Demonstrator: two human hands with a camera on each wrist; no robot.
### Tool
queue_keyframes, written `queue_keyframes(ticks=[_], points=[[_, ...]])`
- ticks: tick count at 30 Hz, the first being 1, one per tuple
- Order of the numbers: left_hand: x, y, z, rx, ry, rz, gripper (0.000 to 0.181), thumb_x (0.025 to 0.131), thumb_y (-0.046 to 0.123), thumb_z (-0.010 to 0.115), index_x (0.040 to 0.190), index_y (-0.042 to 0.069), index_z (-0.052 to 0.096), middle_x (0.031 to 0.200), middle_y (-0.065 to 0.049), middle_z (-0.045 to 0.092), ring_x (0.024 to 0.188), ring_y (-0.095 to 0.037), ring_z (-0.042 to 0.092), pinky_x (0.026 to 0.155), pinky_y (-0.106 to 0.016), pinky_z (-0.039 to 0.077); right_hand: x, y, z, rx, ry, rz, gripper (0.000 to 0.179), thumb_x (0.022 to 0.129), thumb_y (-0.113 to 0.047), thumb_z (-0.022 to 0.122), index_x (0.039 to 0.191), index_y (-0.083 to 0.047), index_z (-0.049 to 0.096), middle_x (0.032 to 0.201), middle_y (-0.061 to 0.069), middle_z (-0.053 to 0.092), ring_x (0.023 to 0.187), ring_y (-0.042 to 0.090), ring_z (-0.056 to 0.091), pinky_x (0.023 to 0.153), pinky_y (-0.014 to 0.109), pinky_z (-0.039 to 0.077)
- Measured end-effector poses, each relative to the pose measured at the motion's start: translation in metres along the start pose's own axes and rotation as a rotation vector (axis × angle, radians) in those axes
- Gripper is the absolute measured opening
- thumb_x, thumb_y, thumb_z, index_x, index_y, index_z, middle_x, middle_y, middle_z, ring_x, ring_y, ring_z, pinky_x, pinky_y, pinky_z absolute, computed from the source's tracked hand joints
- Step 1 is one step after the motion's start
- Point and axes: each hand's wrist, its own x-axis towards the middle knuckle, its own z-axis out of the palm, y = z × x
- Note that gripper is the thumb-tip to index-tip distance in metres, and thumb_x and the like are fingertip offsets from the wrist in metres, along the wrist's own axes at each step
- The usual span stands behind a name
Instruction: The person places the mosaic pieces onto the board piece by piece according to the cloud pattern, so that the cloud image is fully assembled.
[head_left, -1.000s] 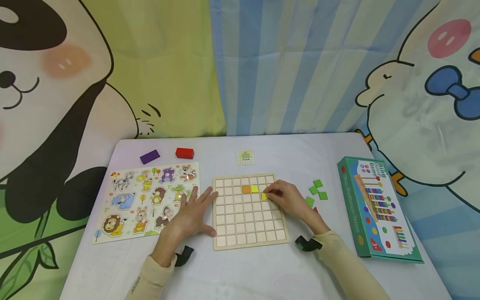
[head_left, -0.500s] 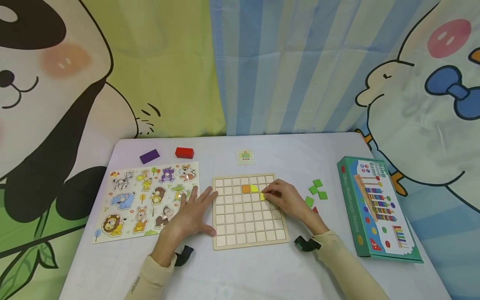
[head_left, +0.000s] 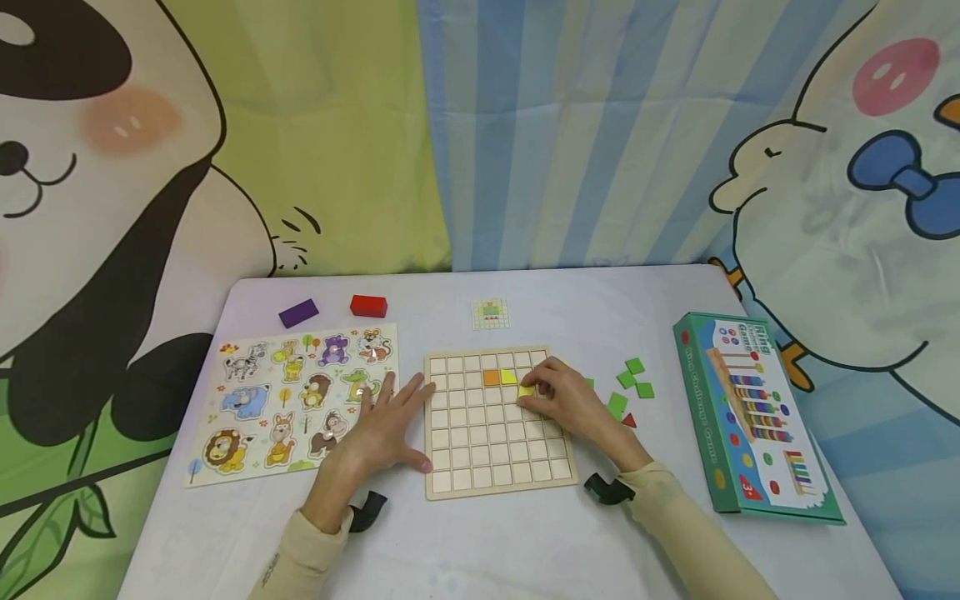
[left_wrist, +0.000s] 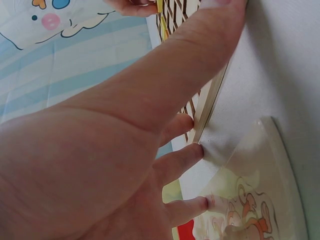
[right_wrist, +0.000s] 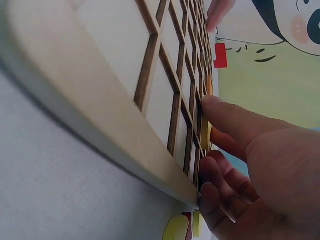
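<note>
Orange tile (head_left: 491, 378) and yellow tile (head_left: 508, 377) seated; right hand (head_left: 572, 400) pinches second yellow tile (head_left: 526, 391), left hand (head_left: 382, 433) spread; green tiles (head_left: 626, 380) loose at three o'clock.

The board (head_left: 480, 456) is pale and brown-gridded, the tiles (head_left: 508, 377) yellow, orange, green and red.

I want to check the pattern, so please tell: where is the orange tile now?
In the head view, the orange tile sits in the upper half of the wooden grid board, immediately left of a yellow tile.

Light is soft; wrist views seem partly blurred.
</note>
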Motion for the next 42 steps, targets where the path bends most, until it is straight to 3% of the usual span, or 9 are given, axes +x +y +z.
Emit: queue_keyframes(ticks=[4,12,19,28,42], points=[[-0.001,0.0,-0.001,-0.004,0.003,0.006,0.12,0.059,0.037,0.096,0.159,0.014,0.034,0.169,-0.013,0.021,0.155,-0.051,0.001,0.116,-0.078,-0.002,0.001,0.0,0.0,-0.041,0.001,-0.01,0.024,0.089,-0.029,0.079,0.107,-0.013,0.075,0.101,0.004,0.06,0.081,0.015,0.054,0.069,0.024,0.047],[0.0,0.001,-0.003,0.003,0.003,0.008,0.12,0.059,0.038,0.096,0.159,0.015,0.034,0.169,-0.013,0.022,0.155,-0.051,0.003,0.116,-0.078,0.0,0.002,0.004,-0.006,-0.137,-0.036,-0.107,0.022,0.091,-0.026,0.077,0.11,-0.014,0.074,0.107,0.003,0.059,0.082,0.015,0.054,0.068,0.025,0.045],[-0.001,0.002,-0.003,0.001,-0.004,0.006,0.12,0.059,0.038,0.096,0.159,0.014,0.034,0.169,-0.013,0.022,0.155,-0.051,0.003,0.116,-0.078,-0.001,0.004,0.004,-0.011,-0.181,-0.087,-0.113,0.024,0.093,-0.027,0.074,0.113,-0.015,0.073,0.113,0.001,0.057,0.086,0.016,0.056,0.073,0.029,0.048],[-0.002,0.002,-0.003,0.0,-0.001,0.004,0.12,0.059,0.038,0.096,0.159,0.014,0.035,0.169,-0.014,0.022,0.154,-0.052,0.003,0.116,-0.078,0.0,0.004,0.002,-0.003,-0.184,-0.026,-0.101,0.032,0.088,-0.038,0.078,0.109,-0.015,0.073,0.113,0.0,0.059,0.083,0.013,0.055,0.07,0.027,0.049],[-0.002,0.003,-0.004,0.001,-0.008,0.001,0.12,0.059,0.037,0.096,0.159,0.014,0.034,0.169,-0.014,0.022,0.154,-0.052,0.003,0.116,-0.078,0.0,0.002,0.004,-0.004,-0.209,-0.014,-0.131,0.026,0.09,-0.029,0.076,0.113,-0.016,0.074,0.118,0.003,0.062,0.086,0.016,0.058,0.072,0.029,0.051]])
